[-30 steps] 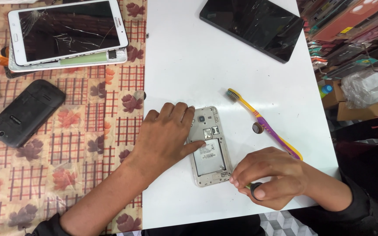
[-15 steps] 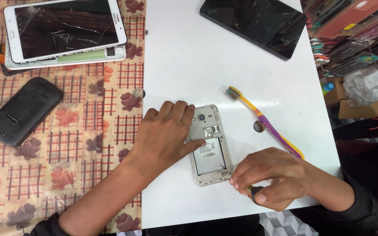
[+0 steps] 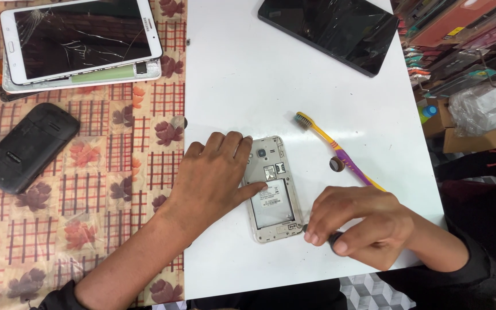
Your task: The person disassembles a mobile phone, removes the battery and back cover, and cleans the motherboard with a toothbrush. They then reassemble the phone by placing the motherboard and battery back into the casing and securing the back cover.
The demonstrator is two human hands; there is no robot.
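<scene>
While my left hand [image 3: 213, 175] lies flat, steadying the opened phone [image 3: 272, 188], my right hand's [image 3: 360, 221] grip pinches a dark-handled tool [image 3: 335, 236] at its lower corner.

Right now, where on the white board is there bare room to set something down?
Bare patches: between the black tablet and the opened phone, and the board's near-left corner. Crowded: around the phone, under the left hand, right hand and toothbrush.

Dark tool [image 3: 335, 236] mostly hidden inside right hand's [image 3: 358, 225] grip.
</scene>
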